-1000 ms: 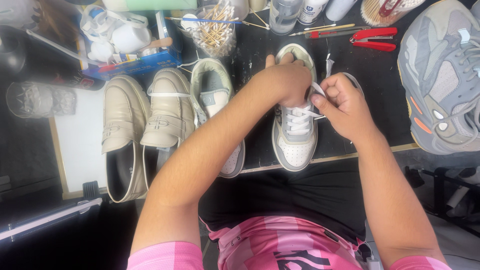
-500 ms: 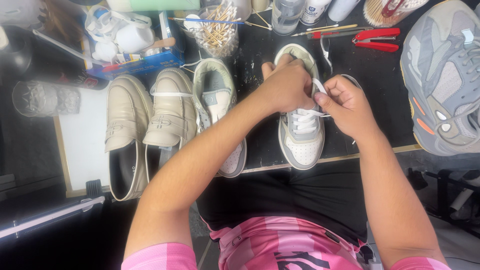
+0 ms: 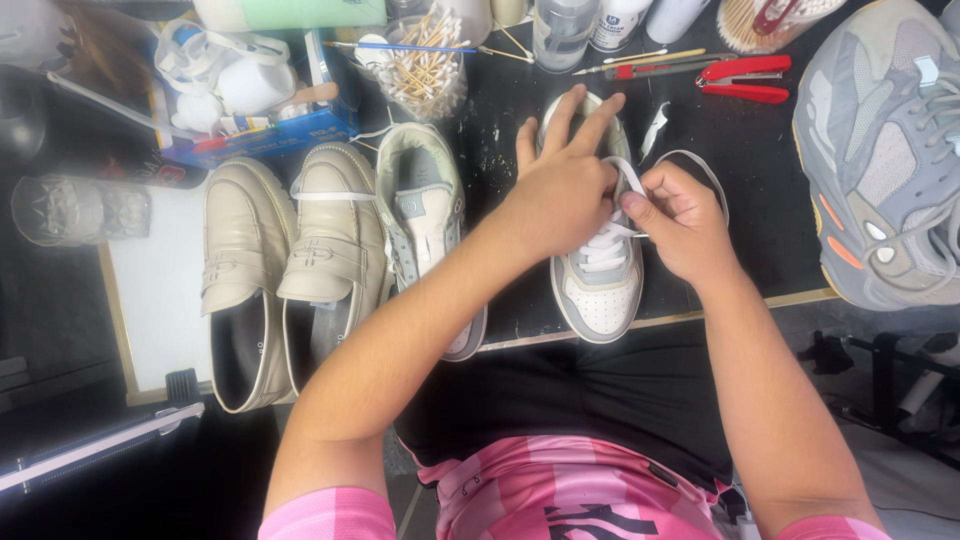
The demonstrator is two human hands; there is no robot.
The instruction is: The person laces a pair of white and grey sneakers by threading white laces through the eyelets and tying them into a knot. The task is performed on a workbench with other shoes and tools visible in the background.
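Sneaker [image 3: 598,285] sits at table edge, dead centre, toe toward the person. Left hand [image 3: 560,190] rests on its tongue area, fingers spread out toward 12 o'clock, pinching white lace [image 3: 612,238] near the eyelets. Right hand [image 3: 680,215] at 3 o'clock of it, closed on the lace end. Matching sneaker [image 3: 425,205] at 9 o'clock, beige loafers [image 3: 290,260] beyond. Red cutters [image 3: 745,78] at 1 o'clock, cotton swabs [image 3: 425,65] at 11.

A white and grey sneaker [image 3: 598,285] stands upright on the black table [image 3: 745,200], toe pointing to the table's near edge, its beige-lined heel toward the far side. A white lace [image 3: 608,243] crosses its eyelets in rows, and a loose loop [image 3: 700,160] trails onto the table just right of the heel.
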